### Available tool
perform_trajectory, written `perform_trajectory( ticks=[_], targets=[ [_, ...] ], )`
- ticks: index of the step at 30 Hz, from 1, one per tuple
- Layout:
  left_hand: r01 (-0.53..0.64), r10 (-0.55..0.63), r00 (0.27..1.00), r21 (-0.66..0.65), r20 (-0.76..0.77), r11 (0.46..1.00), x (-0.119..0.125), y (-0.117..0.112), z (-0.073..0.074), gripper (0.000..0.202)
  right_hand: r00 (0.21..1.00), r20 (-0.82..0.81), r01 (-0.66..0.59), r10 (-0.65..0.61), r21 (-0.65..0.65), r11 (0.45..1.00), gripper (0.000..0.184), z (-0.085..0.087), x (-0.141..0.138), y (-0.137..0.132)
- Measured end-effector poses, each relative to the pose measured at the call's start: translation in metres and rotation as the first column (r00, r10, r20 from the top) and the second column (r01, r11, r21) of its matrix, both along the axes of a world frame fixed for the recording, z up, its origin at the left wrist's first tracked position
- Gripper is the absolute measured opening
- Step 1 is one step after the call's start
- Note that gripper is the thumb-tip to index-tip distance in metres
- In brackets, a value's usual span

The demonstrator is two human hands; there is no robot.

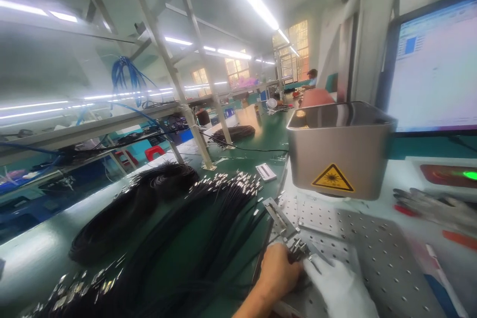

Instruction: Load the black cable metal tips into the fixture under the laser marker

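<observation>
My left hand [278, 269], mostly bare with white at a fingertip, is closed around a small bunch of metal-ended cable connectors [297, 247]. Beside it on the right, my right hand [341, 283] in a white glove has its fingers closed at the same connectors; the exact grip is partly hidden. Just beyond the hands is a metal fixture [280, 217] at the edge of a perforated metal plate [380, 248]. To the left, a long bundle of black cables [212, 218] with silvery plugs lies on the green bench.
A metal laser head [339, 154] with a yellow warning label overhangs the plate. A monitor [436, 64] stands at right, above grey gloves [432, 206] and a white pen [443, 271]. Coiled black cables [130, 208] lie left near shelf posts [194, 129]. A person [311, 79] sits far back.
</observation>
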State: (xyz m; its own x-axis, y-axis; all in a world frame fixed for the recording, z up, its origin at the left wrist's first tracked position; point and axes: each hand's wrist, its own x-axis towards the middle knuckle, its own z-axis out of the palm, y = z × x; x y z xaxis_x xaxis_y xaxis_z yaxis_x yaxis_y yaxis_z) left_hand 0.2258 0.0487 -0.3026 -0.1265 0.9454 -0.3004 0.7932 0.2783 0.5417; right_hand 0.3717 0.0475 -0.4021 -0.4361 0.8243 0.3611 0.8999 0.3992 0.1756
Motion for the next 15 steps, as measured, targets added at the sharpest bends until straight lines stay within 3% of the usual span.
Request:
perform_trajectory(
  ticks=[4, 8, 11, 15],
  targets=[
    [0.008, -0.017, 0.995, 0.094, 0.095, 0.996, -0.007, -0.001, 0.002, 0.030, 1.000, -0.015, 0.007, -0.005, 0.111, 0.994, 0.058, -0.006, -0.001, 0.003],
    [-0.044, 0.001, 0.977, 0.195, 0.214, 0.980, -0.016, 0.000, -0.006, 0.017, 0.999, -0.030, 0.016, -0.014, 0.099, 0.995, 0.060, -0.016, -0.004, 0.006],
    [-0.106, 0.053, 0.955, 0.166, 0.293, 0.980, -0.019, 0.002, -0.014, 0.009, 0.998, -0.051, 0.039, -0.036, 0.074, 0.996, 0.059, -0.021, -0.005, 0.008],
    [-0.134, 0.094, 0.958, 0.133, 0.269, 0.982, -0.017, 0.005, -0.016, 0.019, 0.997, -0.056, 0.059, -0.054, 0.079, 0.995, 0.057, -0.023, -0.005, 0.008]
  ],
)
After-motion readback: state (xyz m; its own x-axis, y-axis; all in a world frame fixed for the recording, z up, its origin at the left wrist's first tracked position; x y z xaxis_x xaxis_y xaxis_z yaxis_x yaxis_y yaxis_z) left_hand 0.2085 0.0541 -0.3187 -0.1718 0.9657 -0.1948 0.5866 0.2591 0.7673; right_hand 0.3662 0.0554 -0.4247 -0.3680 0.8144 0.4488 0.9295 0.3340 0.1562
